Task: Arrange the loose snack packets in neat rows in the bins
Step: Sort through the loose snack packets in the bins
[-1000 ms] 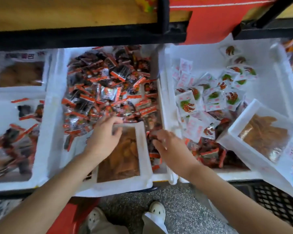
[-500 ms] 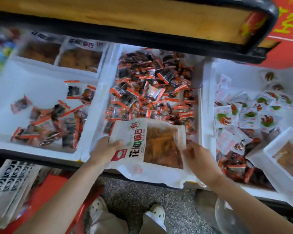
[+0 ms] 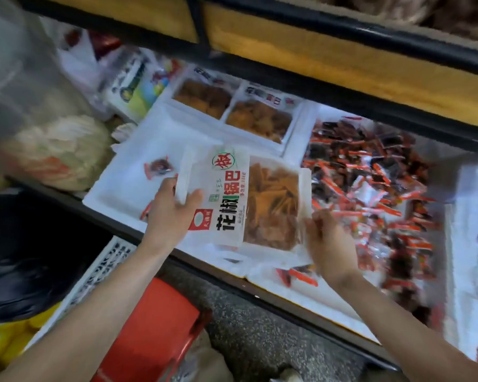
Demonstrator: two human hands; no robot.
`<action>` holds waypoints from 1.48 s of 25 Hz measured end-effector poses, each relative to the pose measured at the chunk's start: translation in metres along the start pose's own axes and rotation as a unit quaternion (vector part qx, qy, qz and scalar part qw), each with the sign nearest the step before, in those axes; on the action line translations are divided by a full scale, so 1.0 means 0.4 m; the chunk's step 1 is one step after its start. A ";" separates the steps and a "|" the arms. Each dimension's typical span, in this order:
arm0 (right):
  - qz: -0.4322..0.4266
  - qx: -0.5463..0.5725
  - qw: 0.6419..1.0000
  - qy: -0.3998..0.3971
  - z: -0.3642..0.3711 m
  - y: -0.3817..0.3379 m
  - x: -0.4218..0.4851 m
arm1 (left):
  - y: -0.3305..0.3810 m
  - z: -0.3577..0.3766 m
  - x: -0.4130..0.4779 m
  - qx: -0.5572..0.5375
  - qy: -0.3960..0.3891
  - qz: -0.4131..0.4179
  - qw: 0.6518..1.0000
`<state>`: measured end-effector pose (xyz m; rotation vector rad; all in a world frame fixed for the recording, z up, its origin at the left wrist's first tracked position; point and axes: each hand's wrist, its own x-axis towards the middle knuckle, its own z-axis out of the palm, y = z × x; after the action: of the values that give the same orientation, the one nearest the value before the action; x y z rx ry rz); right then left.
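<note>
Large white clear-windowed snack bag (image 3: 249, 199) held flat, two-handed: left hand (image 3: 171, 213) thumb clamped over one edge, right hand (image 3: 326, 238) pinching opposite edge. White foam bin (image 3: 127, 175) beneath fingers. Matching bags (image 3: 260, 119) beyond fingertips, probable row target.

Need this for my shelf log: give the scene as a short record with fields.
held item: large snack bag, above left bin
left hand: grips bag's left edge
right hand: grips bag's lower right corner
left bin contents: few loose packets; two similar bags at back
next bin: heaped red-and-black packets, not in rows
</note>
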<state>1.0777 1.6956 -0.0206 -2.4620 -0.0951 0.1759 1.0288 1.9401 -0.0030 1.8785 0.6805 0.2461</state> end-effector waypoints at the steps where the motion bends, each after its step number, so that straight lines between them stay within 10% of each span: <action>1: -0.004 -0.001 1.000 0.002 0.039 -0.042 0.029 | -0.012 -0.037 0.037 0.006 -0.005 -0.008 1.000; 6: -0.043 -0.044 0.998 0.033 0.224 -0.227 0.208 | -0.082 -0.191 0.261 -0.042 -0.079 -0.052 0.995; 18: -0.069 -0.043 0.989 0.124 0.407 -0.447 0.518 | -0.289 -0.204 0.696 0.012 0.050 0.034 0.998; 22: -0.071 -0.045 0.993 0.081 0.423 -0.461 0.525 | -0.270 -0.205 0.645 0.165 0.056 0.003 0.985; 25: -0.072 -0.036 0.994 0.067 0.417 -0.458 0.533 | -0.301 -0.184 0.450 0.158 0.138 0.141 0.968; 29: -0.079 -0.027 0.994 0.070 0.419 -0.450 0.550 | -0.414 -0.109 0.358 0.325 -0.117 0.160 0.925; 37: -0.043 0.027 0.998 0.041 0.415 -0.433 0.542 | -0.362 -0.082 0.331 0.385 -0.203 0.104 0.894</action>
<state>1.2630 1.9571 -0.0630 -2.4028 -0.1585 0.0407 1.0722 2.0785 -0.1392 2.6566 0.2898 -0.3380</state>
